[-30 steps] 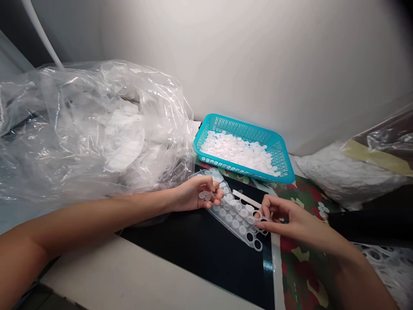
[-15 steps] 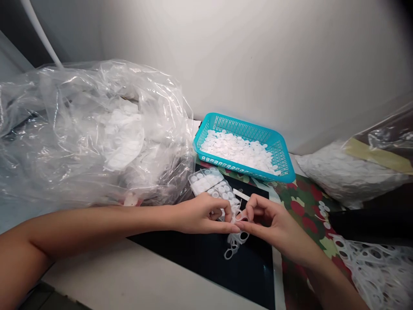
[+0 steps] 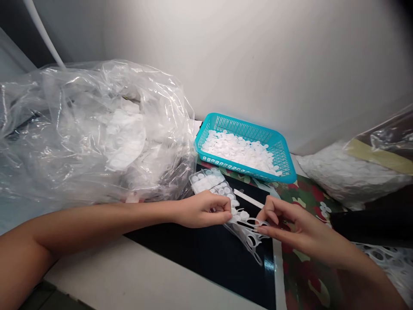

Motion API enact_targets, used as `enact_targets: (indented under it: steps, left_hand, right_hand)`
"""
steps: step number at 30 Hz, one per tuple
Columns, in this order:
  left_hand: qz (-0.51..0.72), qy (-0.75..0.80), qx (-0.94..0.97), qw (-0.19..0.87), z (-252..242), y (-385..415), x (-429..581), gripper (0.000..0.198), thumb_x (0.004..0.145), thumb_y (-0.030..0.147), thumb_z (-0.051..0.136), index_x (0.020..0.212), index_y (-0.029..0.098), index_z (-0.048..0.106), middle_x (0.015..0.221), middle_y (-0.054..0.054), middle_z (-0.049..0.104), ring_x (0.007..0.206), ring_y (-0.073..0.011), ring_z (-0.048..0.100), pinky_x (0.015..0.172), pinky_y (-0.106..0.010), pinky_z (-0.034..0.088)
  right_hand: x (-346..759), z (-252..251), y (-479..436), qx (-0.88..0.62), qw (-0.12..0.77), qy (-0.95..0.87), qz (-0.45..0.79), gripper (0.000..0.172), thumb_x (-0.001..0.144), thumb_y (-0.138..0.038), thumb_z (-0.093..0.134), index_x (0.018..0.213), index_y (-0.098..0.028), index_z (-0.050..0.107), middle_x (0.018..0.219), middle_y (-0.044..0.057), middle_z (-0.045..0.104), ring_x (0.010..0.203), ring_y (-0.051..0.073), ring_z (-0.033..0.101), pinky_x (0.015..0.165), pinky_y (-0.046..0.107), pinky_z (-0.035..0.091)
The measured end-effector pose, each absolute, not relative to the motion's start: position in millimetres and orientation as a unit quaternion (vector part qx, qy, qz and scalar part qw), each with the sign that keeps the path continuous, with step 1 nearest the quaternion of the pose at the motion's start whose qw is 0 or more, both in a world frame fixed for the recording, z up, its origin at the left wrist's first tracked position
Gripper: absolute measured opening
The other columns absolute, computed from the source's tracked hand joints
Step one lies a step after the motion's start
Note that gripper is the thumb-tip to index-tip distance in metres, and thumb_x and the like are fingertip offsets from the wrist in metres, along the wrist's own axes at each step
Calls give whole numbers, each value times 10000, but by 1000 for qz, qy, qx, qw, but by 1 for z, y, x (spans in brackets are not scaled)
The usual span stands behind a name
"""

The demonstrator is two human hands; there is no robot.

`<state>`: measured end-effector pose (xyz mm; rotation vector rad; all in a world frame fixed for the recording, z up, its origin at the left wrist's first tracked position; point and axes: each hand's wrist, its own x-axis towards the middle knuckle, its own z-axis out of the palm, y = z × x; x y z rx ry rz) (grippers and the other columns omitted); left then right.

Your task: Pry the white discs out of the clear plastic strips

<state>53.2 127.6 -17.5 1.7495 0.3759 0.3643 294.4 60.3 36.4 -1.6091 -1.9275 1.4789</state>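
Note:
My right hand (image 3: 285,217) pinches one end of a strip of joined white plastic rings (image 3: 252,237), which hangs over a black mat (image 3: 206,258). My left hand (image 3: 211,209) is closed, thumb against the bent fingers, at the strip's other side. What lies between its fingertips is hidden. Just behind it stands a clear compartment box (image 3: 209,175) full of small round white caps, partly covered by the hand. A thin white stick (image 3: 248,198) lies on the mat between the box and my right hand.
A blue basket (image 3: 243,170) holds many white discs. On the left bulges a large clear plastic bag (image 3: 74,142) with white pieces; another filled bag (image 3: 348,172) sits at right. More ring strips (image 3: 395,265) lie at the right edge, beside a patterned cloth (image 3: 300,271).
My hands have moved apart: the right one went to the right with the ring strip, now stretched out sideways. My left hand drew slightly left and its fingers curled in.

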Motion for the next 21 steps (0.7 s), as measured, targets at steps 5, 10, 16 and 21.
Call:
enact_targets:
  steps: [5, 10, 16, 21]
  left_hand:
    - [221, 186, 581, 761, -21, 130, 55, 222, 845, 255, 504, 670, 178, 391, 509, 93, 277, 437, -53, 210, 407, -161, 178]
    - [156, 168, 416, 880, -21, 141, 55, 183, 702, 190, 449, 585, 192, 307, 457, 93, 232, 363, -38, 154, 338, -129, 138]
    - [166, 140, 337, 916, -22, 147, 57, 149, 588, 96, 448, 636, 185, 339, 562, 16, 509, 383, -88, 412, 283, -130, 272]
    - [123, 178, 365, 906, -25, 143, 59, 152, 626, 74, 417, 712, 192, 377, 483, 69, 374, 358, -55, 201, 323, -106, 178]
  right_hand:
    - [315, 33, 65, -560, 89, -668, 482, 294, 900, -398, 548, 754, -224, 360, 800, -8, 524, 708, 146, 504, 616, 254, 415]
    - [318, 30, 67, -562, 86, -675, 470, 189, 859, -399, 604, 879, -245, 496, 853, 6, 555, 835, 190, 567, 680, 269, 449]
    - [306, 30, 66, -549, 47, -660, 510, 245, 833, -422, 629, 928, -261, 471, 884, -3, 529, 788, 168, 542, 637, 249, 445]
    - [303, 22, 61, -602, 2, -664, 443, 307, 781, -422, 671, 901, -259, 440, 755, -31, 506, 651, 151, 460, 543, 238, 371]
